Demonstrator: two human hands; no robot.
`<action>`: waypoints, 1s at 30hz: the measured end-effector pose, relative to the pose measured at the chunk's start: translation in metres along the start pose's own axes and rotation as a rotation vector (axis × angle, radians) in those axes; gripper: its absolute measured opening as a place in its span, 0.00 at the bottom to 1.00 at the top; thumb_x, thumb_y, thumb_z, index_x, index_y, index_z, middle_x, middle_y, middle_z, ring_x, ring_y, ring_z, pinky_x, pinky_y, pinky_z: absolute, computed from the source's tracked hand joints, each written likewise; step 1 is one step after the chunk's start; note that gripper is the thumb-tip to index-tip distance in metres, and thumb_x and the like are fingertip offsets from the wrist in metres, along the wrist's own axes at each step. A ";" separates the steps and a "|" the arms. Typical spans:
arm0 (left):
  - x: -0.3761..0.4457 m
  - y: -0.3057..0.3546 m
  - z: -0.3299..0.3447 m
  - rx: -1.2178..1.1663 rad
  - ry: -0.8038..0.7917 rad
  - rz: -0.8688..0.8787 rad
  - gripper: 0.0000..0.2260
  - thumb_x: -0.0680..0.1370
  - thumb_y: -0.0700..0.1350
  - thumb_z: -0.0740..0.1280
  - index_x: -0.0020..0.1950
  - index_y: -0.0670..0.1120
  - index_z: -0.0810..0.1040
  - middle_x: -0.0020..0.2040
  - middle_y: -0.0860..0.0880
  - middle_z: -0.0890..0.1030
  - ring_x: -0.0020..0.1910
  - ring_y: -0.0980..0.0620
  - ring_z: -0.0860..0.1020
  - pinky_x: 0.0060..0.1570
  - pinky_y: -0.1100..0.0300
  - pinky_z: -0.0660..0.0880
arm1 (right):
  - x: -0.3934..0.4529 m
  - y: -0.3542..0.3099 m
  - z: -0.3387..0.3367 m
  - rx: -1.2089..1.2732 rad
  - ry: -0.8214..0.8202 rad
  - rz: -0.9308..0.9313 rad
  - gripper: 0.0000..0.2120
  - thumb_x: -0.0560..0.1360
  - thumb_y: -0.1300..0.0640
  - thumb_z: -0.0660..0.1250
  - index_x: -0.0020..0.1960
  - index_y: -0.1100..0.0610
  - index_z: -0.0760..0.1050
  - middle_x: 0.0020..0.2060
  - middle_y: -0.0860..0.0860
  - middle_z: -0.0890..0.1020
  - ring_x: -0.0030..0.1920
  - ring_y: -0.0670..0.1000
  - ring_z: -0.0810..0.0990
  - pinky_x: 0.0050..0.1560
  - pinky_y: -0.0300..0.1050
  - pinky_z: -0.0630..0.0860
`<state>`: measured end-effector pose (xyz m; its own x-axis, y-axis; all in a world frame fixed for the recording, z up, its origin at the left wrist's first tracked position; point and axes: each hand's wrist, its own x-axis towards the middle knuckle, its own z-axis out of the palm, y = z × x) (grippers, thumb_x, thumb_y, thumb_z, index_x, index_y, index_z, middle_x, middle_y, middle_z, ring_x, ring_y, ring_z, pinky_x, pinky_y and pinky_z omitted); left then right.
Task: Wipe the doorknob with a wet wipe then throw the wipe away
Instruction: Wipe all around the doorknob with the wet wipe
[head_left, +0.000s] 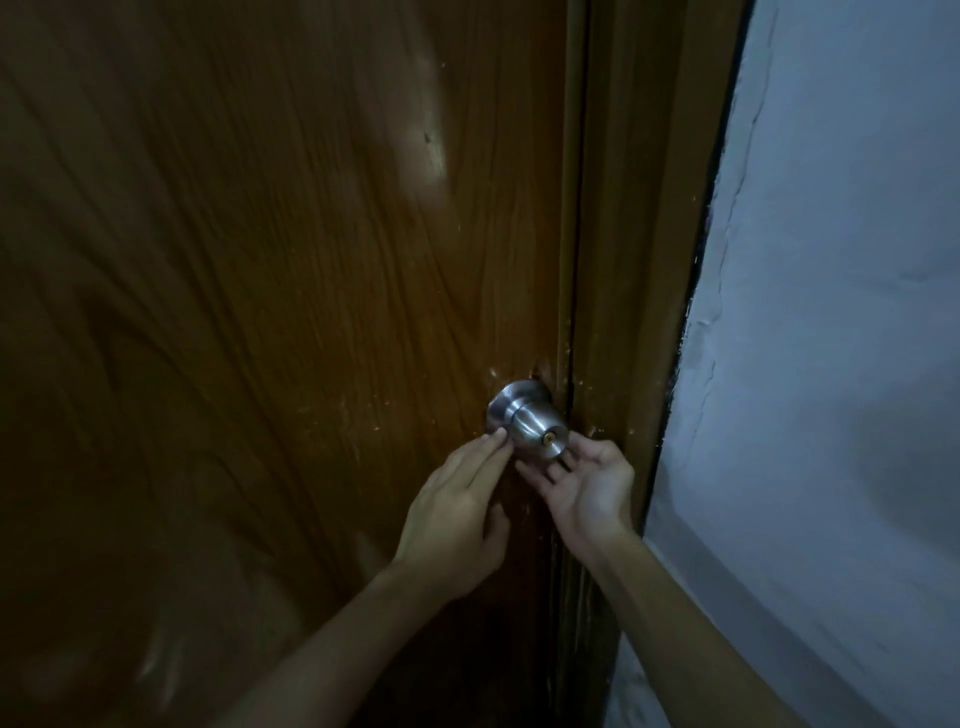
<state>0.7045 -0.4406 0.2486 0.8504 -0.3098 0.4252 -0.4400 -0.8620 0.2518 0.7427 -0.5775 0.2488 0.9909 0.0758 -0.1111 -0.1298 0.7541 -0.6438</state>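
A round brushed-steel doorknob (530, 418) with a brass keyhole sticks out of the brown wooden door (270, 291) near its right edge. My left hand (457, 514) reaches up from below left, its straight fingertips touching the knob's left side. My right hand (587, 483) is palm up just under and right of the knob, fingers spread and touching its underside. No wet wipe is visible in either hand or anywhere in view.
The wooden door frame (644, 260) runs down just right of the knob. Beyond it is a pale, cracked plaster wall (831, 364). The light is dim.
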 end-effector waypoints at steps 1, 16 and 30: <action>0.002 0.000 -0.002 -0.033 0.049 -0.012 0.29 0.74 0.40 0.64 0.73 0.47 0.58 0.74 0.50 0.61 0.72 0.59 0.54 0.72 0.57 0.59 | -0.001 -0.002 0.003 -0.055 0.002 -0.042 0.15 0.77 0.57 0.50 0.54 0.63 0.72 0.52 0.60 0.79 0.54 0.59 0.78 0.52 0.54 0.75; 0.011 0.003 -0.014 -0.123 0.059 -0.054 0.34 0.74 0.41 0.65 0.74 0.52 0.49 0.76 0.55 0.53 0.70 0.64 0.48 0.70 0.66 0.51 | 0.002 -0.021 0.015 -1.174 -0.123 -0.557 0.17 0.80 0.55 0.47 0.53 0.55 0.75 0.48 0.52 0.80 0.48 0.45 0.76 0.50 0.42 0.72; 0.013 0.008 -0.021 -0.297 0.014 -0.145 0.40 0.73 0.41 0.67 0.74 0.53 0.42 0.75 0.56 0.58 0.72 0.62 0.55 0.71 0.61 0.57 | 0.005 -0.026 0.027 -1.568 -0.182 -0.677 0.10 0.78 0.57 0.53 0.54 0.60 0.70 0.52 0.56 0.73 0.49 0.51 0.73 0.42 0.37 0.67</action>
<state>0.7058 -0.4431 0.2749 0.9070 -0.1850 0.3782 -0.3814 -0.7416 0.5519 0.7524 -0.5792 0.2860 0.8561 0.1881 0.4814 0.4836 -0.6204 -0.6175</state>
